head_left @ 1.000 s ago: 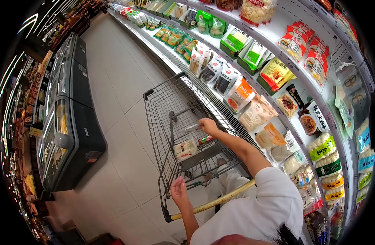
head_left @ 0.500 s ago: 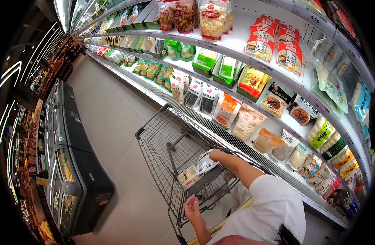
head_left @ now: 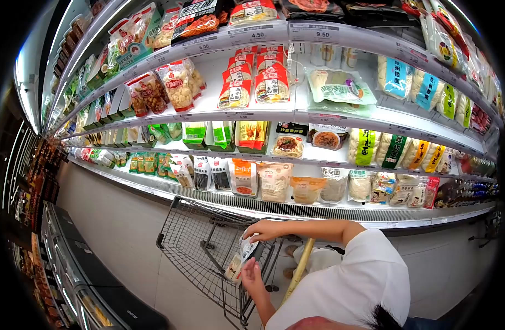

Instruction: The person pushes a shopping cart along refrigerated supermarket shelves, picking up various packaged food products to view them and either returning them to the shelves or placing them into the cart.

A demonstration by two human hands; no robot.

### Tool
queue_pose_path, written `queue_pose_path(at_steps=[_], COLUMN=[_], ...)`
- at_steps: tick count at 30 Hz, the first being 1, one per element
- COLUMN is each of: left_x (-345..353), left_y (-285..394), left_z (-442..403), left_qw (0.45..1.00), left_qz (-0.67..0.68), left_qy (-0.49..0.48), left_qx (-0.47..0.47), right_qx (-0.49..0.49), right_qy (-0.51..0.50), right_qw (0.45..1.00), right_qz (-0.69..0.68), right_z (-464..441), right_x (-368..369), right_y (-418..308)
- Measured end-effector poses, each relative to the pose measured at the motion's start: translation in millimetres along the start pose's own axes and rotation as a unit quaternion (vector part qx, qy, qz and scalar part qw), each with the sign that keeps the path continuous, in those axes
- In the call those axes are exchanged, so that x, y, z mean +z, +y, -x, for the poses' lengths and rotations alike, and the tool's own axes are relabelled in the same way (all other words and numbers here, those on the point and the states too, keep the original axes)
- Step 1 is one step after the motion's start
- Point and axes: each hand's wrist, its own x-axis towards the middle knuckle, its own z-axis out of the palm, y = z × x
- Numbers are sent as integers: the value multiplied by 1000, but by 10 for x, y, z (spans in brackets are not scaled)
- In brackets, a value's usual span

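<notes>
A silver-white plastic food packet [head_left: 247,248] is tilted inside the grey wire shopping cart [head_left: 186,242]. My right hand [head_left: 263,230] has its fingers closed on the packet's upper edge. Close to the lower end of that packet is my left hand [head_left: 252,276], its fingers loosely apart and pointing up; it grips nothing that I can see. A second packet, pale with a clear front [head_left: 234,268], lies beside the first, partly covered by it. Below my arms runs the cart's yellow handle [head_left: 300,268].
Lit refrigerated shelves [head_left: 263,113] full of packaged noodles and other foods stretch across in front. An orange-labelled packet [head_left: 244,177] stands on the bottom shelf, just beyond the cart. Dark chest freezers [head_left: 87,264] line the left, across a tiled floor [head_left: 126,214].
My view has swung right and now faces the shelves more squarely. My right hand stays at the silver-white packet, and my left hand is now closer to it.
</notes>
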Motion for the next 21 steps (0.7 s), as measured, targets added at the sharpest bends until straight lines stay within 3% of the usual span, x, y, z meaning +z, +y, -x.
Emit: queue_pose_path(at_steps=[5, 7, 11, 15, 21], left_x=[178, 242, 483, 643, 852], left_y=[89, 75, 153, 185, 214], left_z=[-28, -48, 0, 52, 80], left_qw=[997, 991, 985, 974, 973], left_qz=[-24, -33, -9, -14, -19], left_qy=[-76, -120, -170, -221, -222], left_qx=[23, 47, 33, 43, 61], right_qx=[56, 105, 143, 152, 111], right_qy=[125, 236, 370, 443, 485], right_qw=[991, 964, 918, 884, 866], right_qz=[-6, -58, -31, -6, 41], right_z=[959, 1313, 1887, 2246, 2347], right_x=[-404, -453, -489, -589, -960], right_y=[-666, -760, -903, -1034, -1126])
